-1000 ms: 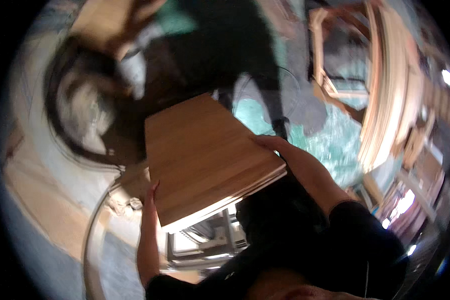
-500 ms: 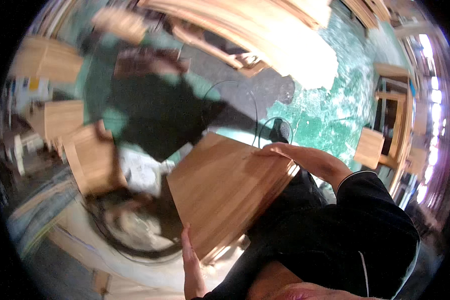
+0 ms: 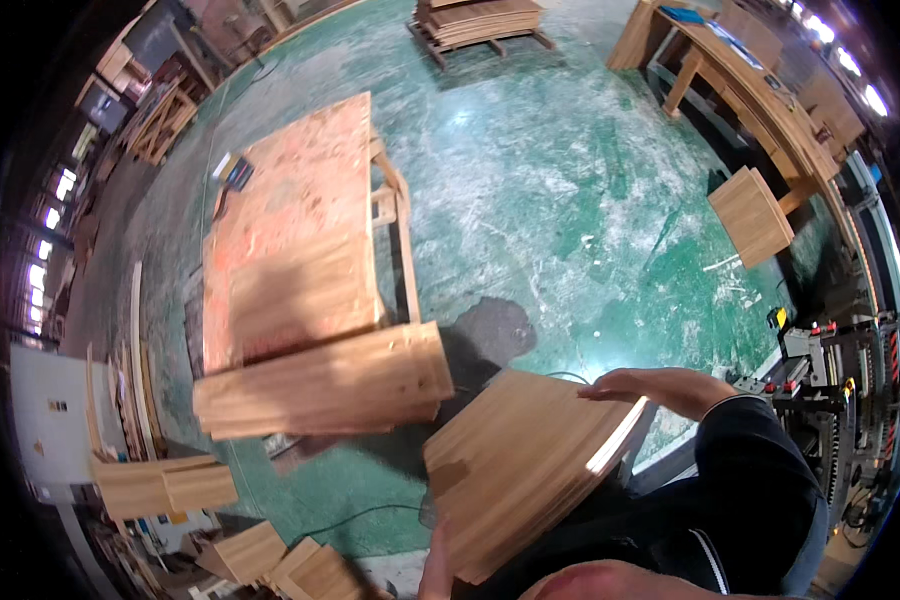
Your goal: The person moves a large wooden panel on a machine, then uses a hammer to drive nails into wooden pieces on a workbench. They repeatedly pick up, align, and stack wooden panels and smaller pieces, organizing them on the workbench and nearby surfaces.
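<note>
A stack of wooden panels (image 3: 530, 455) is held against my front, tilted, with the layered edges facing me. Along the far right edge lies my right hand (image 3: 620, 384), its fingers reaching over the top panel. My left hand (image 3: 436, 562) presses at the near left edge of the stack, and only part of it shows. Beyond the stack, to the left, more wooden boards (image 3: 320, 385) lie across the near end of a low worktable (image 3: 315, 160) with a stained reddish top.
Stacked panels (image 3: 480, 22) rest on a low support at the far side. A wooden bench (image 3: 740, 75) stands at the right, with panels (image 3: 752, 217) leaning beside it. Black machinery (image 3: 820, 390) is close to my right arm. Several wooden pieces (image 3: 245, 552) stand at lower left.
My view has swung round to the right, bringing the worktable to the left and the bench and machinery into sight. The panels have stayed in both hands.
</note>
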Demonstrator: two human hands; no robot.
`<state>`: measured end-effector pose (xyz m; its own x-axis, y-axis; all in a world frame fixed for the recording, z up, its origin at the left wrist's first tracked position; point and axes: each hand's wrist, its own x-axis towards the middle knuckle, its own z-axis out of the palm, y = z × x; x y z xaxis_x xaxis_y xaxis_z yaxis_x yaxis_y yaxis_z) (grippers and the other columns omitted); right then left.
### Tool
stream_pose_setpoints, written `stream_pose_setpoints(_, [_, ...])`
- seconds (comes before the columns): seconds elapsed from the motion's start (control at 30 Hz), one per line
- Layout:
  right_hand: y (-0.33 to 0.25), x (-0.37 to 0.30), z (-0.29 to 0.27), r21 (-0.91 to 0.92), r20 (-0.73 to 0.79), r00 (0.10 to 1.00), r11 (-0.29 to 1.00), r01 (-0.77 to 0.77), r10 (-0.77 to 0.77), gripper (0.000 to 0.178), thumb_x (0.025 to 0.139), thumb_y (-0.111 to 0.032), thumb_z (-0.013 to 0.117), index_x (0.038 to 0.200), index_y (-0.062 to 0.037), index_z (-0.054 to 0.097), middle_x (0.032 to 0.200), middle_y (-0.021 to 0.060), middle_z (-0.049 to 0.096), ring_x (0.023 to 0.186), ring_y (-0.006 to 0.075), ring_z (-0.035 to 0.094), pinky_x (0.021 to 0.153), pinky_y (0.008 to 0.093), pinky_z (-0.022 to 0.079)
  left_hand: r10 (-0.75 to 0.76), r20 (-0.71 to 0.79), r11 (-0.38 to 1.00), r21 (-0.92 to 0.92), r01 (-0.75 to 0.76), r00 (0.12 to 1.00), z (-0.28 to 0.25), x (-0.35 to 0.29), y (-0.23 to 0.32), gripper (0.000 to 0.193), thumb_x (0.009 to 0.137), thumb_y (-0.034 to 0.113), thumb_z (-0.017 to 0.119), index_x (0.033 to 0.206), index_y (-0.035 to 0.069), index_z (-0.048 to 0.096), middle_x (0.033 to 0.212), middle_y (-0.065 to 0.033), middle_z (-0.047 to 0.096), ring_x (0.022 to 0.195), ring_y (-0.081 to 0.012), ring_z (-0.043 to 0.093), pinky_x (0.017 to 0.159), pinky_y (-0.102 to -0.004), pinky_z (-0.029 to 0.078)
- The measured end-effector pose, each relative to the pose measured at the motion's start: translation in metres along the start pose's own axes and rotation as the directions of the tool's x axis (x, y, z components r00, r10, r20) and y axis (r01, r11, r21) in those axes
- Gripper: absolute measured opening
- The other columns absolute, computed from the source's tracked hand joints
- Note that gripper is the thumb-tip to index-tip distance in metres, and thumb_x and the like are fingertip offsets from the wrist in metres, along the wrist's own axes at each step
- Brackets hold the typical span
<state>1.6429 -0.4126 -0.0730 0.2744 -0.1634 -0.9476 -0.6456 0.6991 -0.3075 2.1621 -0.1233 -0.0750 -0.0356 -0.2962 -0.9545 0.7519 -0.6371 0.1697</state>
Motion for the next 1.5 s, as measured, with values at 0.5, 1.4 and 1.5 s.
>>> stream_pose_setpoints(0.5, [0.013, -0.258, -0.277, 0.495, -0.345, 0.809, 0.825, -0.273, 0.475, 0.065, 0.096, -0.056, 0.048, 0.133, -0.003, 0.057, 0.129, 0.0141, 0.06, 0.122, 0.0228, 0.054, 0.104, 0.037, 0.041, -0.522, 0.14, 0.515, 0.838, 0.18, 0.842, 0.678, 0.152, 0.19, 0.051, 0.097, 0.035, 0.049, 0.133, -0.001, 0.052, 0.127, -0.0148, 0.061, 0.109, -0.0265, 0.061, 0.097, -0.0404, 0.047])
stream_pose_setpoints(1.4, [-0.478, -0.044, -1.067, 0.907, -0.414, 0.777, 0.281, 0.312, 0.474, 0.063, 0.1, -0.051, 0.046, 0.136, -0.0003, 0.053, 0.132, 0.0142, 0.058, 0.122, 0.0212, 0.053, 0.104, 0.0325, 0.04, -0.836, -0.162, -0.258, 0.959, -0.116, 0.524, 1.619, 0.577, 0.537, 0.051, 0.087, 0.041, 0.065, 0.128, 0.011, 0.058, 0.125, -0.0032, 0.061, 0.114, -0.0146, 0.056, 0.098, -0.0332, 0.042])
stream_pose_setpoints(1.5, [-0.582, -0.025, -1.155, 0.92, -0.392, 0.761, 0.202, 0.337, 0.517, 0.062, 0.1, -0.051, 0.046, 0.136, 0.0, 0.053, 0.132, 0.0142, 0.057, 0.122, 0.021, 0.053, 0.104, 0.032, 0.039, -0.934, -0.078, -0.069, 0.997, 0.037, 0.348, 1.792, 0.586, 0.649, 0.037, 0.092, 0.031, 0.064, 0.121, 0.009, 0.063, 0.123, -0.0024, 0.059, 0.118, -0.0131, 0.051, 0.101, -0.0319, 0.038])
